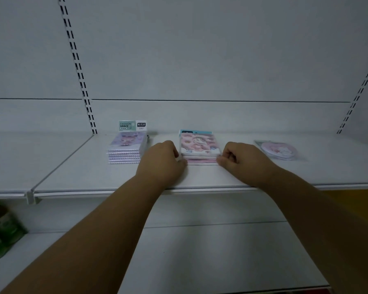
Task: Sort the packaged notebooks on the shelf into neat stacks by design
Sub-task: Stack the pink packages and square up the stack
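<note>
Shelf (89, 172): white, smooth, matt, looks like painted metal; front edge carries a clear plastic strip. Back panel (200, 49): same flat white finish, with dark slotted uprights (79, 68).

Lilac notebook stack (126, 148): printed paper covers under glossy clear wrap, faint sheen on top; card header (132, 125) matt.

Pink notebook stack (200, 148): same shiny film over printed covers; page edges pale and dull.

Round pink item (278, 150): sealed in clear crinkled plastic, reflective.

Green packages (0, 230) on the lower shelf: glossy, blurred; material unclear.
</note>
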Tool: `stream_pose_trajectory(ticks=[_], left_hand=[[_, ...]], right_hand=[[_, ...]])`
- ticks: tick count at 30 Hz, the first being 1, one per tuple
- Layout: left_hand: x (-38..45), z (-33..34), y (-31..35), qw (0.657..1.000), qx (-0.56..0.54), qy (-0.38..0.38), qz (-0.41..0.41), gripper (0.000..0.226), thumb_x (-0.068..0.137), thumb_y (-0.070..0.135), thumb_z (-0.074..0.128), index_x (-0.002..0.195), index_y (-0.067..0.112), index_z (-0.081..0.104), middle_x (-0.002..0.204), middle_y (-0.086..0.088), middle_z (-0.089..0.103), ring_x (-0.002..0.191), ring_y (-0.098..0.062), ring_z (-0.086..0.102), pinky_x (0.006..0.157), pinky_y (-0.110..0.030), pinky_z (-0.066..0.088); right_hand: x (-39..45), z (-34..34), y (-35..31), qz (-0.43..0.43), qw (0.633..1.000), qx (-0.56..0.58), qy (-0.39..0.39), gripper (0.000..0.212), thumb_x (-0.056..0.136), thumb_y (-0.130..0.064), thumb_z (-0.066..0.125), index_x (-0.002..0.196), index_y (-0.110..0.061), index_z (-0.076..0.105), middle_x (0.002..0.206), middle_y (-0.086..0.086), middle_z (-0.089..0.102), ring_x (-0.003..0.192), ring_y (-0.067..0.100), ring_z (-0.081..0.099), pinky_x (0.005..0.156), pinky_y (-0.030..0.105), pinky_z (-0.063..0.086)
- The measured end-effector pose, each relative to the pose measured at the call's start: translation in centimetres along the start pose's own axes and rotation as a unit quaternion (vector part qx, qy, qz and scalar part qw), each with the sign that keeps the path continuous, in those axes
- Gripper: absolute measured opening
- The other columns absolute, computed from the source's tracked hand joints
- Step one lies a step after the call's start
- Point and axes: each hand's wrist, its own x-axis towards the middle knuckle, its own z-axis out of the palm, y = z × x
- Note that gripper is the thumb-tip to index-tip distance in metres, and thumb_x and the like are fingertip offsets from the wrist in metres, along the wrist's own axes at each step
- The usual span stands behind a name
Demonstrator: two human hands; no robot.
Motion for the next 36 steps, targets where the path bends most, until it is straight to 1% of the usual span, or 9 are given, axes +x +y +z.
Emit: stream_pose_trajectory(ticks=[2, 8, 14, 16, 18, 20, 25, 31, 36], left_hand=[[-0.1, -0.1, 0.1, 1.0, -0.016, 0.006, -0.002, 0.026, 0.091, 0.043, 0.062, 0.095, 0.017, 0.059, 0.09, -0.001, 0.063, 0.086, -0.02, 0.059, 0.074, -0.033, 0.048], [0.0, -0.1, 0.1, 1.0, -0.005, 0.009, 0.016, 0.017, 0.097, 0.031, 0.057, 0.09, 0.015, 0.061, 0.084, -0.002, 0.064, 0.084, -0.023, 0.059, 0.07, -0.03, 0.042], [-0.1, -0.2, 0.0, 1.0, -0.005, 0.013, 0.019, 0.018, 0.096, 0.031, 0.058, 0.089, 0.015, 0.061, 0.083, -0.002, 0.063, 0.084, -0.023, 0.06, 0.073, -0.033, 0.049], [-0.4, -0.2, 0.1, 1.0, 0.002, 0.009, 0.008, 0.023, 0.092, 0.041, 0.061, 0.088, 0.018, 0.061, 0.083, -0.001, 0.064, 0.084, -0.021, 0.06, 0.072, -0.032, 0.049], [-0.4, -0.2, 0.1, 1.0, 0.027, -0.006, 0.0, 0.031, 0.088, 0.049, 0.063, 0.09, 0.018, 0.064, 0.084, 0.0, 0.066, 0.085, -0.02, 0.061, 0.073, -0.032, 0.05], [-0.2, 0.0, 0.1, 0.999, 0.045, -0.019, -0.002, 0.032, 0.087, 0.048, 0.064, 0.093, 0.017, 0.068, 0.089, -0.001, 0.069, 0.089, -0.021, 0.064, 0.077, -0.032, 0.052], [0.4, 0.3, 0.1, 0.998, 0.049, -0.025, -0.009, 0.028, 0.09, 0.043, 0.063, 0.095, 0.017, 0.069, 0.09, -0.002, 0.07, 0.088, -0.022, 0.064, 0.076, -0.032, 0.051], [0.7, 0.5, 0.3, 0.998, 0.048, -0.025, -0.014, 0.027, 0.091, 0.042, 0.062, 0.096, 0.017, 0.069, 0.091, -0.002, 0.07, 0.087, -0.022, 0.065, 0.077, -0.034, 0.054], [0.4, 0.3, 0.3, 0.999, 0.046, -0.025, -0.008, 0.028, 0.092, 0.044, 0.059, 0.095, 0.017, 0.067, 0.09, -0.002, 0.069, 0.087, -0.021, 0.063, 0.075, -0.032, 0.051]], right_hand=[[0.0, -0.1, -0.2, 0.004, 1.0, 0.012, 0.0, 0.026, 0.096, -0.038, 0.052, 0.086, -0.013, 0.056, 0.075, 0.001, 0.06, 0.07, 0.017, 0.052, 0.061, 0.031, 0.038], [0.0, -0.2, -0.2, -0.002, 1.0, 0.006, -0.016, 0.023, 0.099, -0.032, 0.047, 0.09, -0.013, 0.055, 0.078, 0.001, 0.059, 0.075, 0.021, 0.053, 0.066, 0.032, 0.04], [0.1, -0.2, -0.2, 0.017, 0.999, 0.016, -0.025, 0.023, 0.099, -0.033, 0.046, 0.089, -0.014, 0.055, 0.078, 0.0, 0.058, 0.076, 0.023, 0.053, 0.067, 0.033, 0.04], [0.0, -0.1, -0.2, 0.026, 0.999, 0.015, -0.025, 0.024, 0.097, -0.036, 0.05, 0.087, -0.014, 0.055, 0.076, -0.001, 0.058, 0.072, 0.02, 0.052, 0.064, 0.031, 0.04], [0.1, -0.1, -0.2, 0.03, 0.999, 0.006, -0.032, 0.026, 0.092, -0.04, 0.058, 0.082, -0.015, 0.057, 0.07, -0.007, 0.054, 0.066, 0.008, 0.047, 0.058, 0.025, 0.036], [0.3, 0.0, -0.1, 0.029, 0.999, -0.007, -0.042, 0.025, 0.089, -0.039, 0.062, 0.08, -0.016, 0.059, 0.067, -0.011, 0.05, 0.064, 0.004, 0.044, 0.057, 0.022, 0.033], [0.9, 0.1, 0.0, 0.028, 0.999, -0.018, -0.041, 0.025, 0.09, -0.037, 0.062, 0.078, -0.016, 0.057, 0.072, -0.005, 0.054, 0.074, 0.018, 0.05, 0.065, 0.029, 0.036], [1.3, 0.4, 0.1, 0.041, 0.998, -0.02, -0.043, 0.026, 0.091, -0.038, 0.06, 0.077, -0.017, 0.056, 0.077, -0.001, 0.059, 0.076, 0.02, 0.053, 0.065, 0.03, 0.037], [1.1, 0.2, 0.2, 0.029, 0.998, -0.033, -0.054, 0.026, 0.096, -0.036, 0.051, 0.09, -0.012, 0.06, 0.082, 0.002, 0.06, 0.08, 0.021, 0.053, 0.066, 0.031, 0.036]])
